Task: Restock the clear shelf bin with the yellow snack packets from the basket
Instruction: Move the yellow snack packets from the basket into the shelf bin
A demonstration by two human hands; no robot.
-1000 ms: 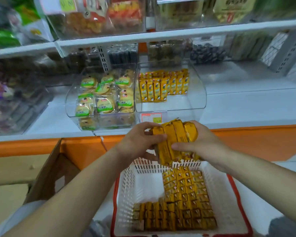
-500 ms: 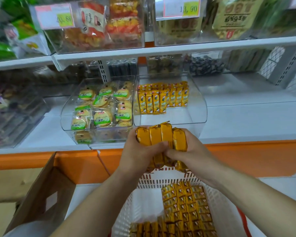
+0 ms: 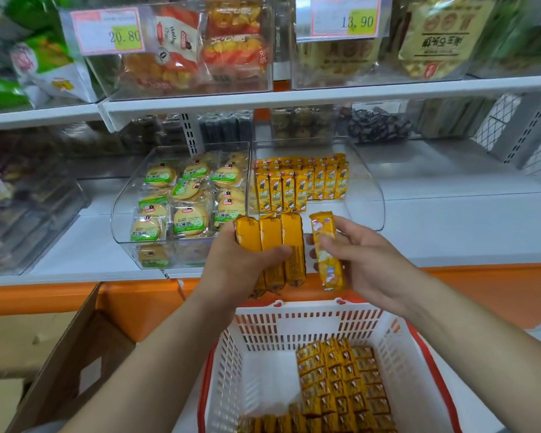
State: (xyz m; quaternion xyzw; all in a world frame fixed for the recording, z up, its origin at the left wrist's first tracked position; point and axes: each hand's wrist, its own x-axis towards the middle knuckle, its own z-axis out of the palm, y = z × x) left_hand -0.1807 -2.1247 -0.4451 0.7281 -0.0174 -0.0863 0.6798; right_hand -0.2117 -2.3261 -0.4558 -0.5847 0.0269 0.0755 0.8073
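Hands sit side by side at frame centre, slightly apart. The left hand is clamped on three yellow snack packets, with the thumb across their plain, glossy orange-yellow backs; they stand upright, edge to edge. The right hand pinches a single packet between thumb and fingers, printed face out. It is a slim film-wrapped bar with crimped ends and a cartoon figure on yellow.

Both loads hover in front of the clear shelf bin, a curved-walled acrylic tray on the white shelf. Inside it, stocked packets stand upright, four in the front row. The rows behind are too tightly packed to count, and the floor is bare toward the bin's right.

Just beside it on the left, a second clear bin holds round biscuits in green-labelled wrappers. Below the hands, a white slotted plastic basket with a red rim carries many more packets in flat rows. A cardboard box stands at lower left. Two price tags hang on the upper bins.
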